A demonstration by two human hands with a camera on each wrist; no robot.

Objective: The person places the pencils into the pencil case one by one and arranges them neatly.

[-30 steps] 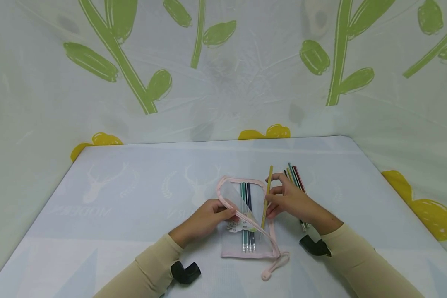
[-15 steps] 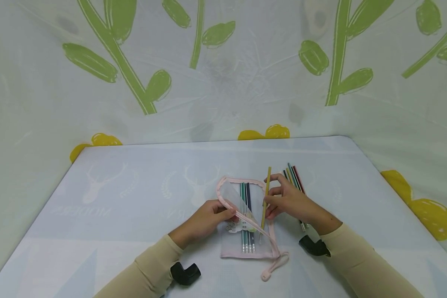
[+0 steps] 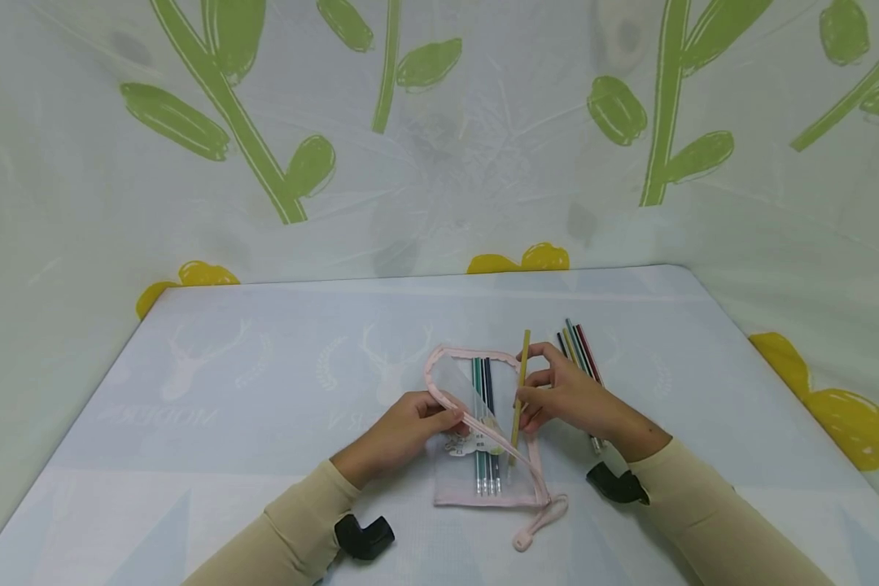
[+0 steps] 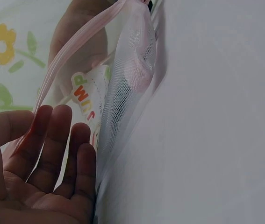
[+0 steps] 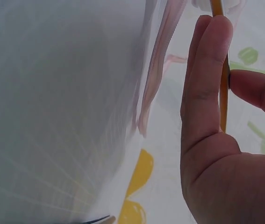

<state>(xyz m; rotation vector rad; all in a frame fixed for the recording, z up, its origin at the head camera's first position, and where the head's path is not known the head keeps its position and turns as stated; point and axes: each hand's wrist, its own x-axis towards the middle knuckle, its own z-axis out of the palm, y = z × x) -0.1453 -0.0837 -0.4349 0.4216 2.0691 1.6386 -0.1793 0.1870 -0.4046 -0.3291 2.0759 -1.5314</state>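
Note:
A clear mesh pencil pouch (image 3: 454, 487) with pink zipper trim lies flat, several dark and green pencils (image 3: 487, 480) showing inside it. My left hand (image 3: 410, 425) pinches the lifted zipper edge (image 4: 69, 45) between thumb and fingers, holding the mouth open. In the right hand (image 3: 571, 397), a yellow pencil (image 3: 522, 362) is pinched upright-slanted, its lower end inside the pouch behind the front edge. The right wrist view shows the thumb on one side of this pencil (image 5: 224, 107) and straight fingers on the other. A printed paper label (image 4: 86, 95) sits in the pouch.
Several more pencils (image 3: 584, 350) lie bunched on the table (image 3: 278, 391), partly hidden behind the right hand. A pink zipper pull (image 3: 524, 539) trails from the pouch's lower right corner. A leaf-patterned curtain (image 3: 483, 179) rises behind the table.
The yellow pencil has slid slightly down and left, a little deeper into the pouch, with the right hand following. The left hand and the pouch stay almost still.

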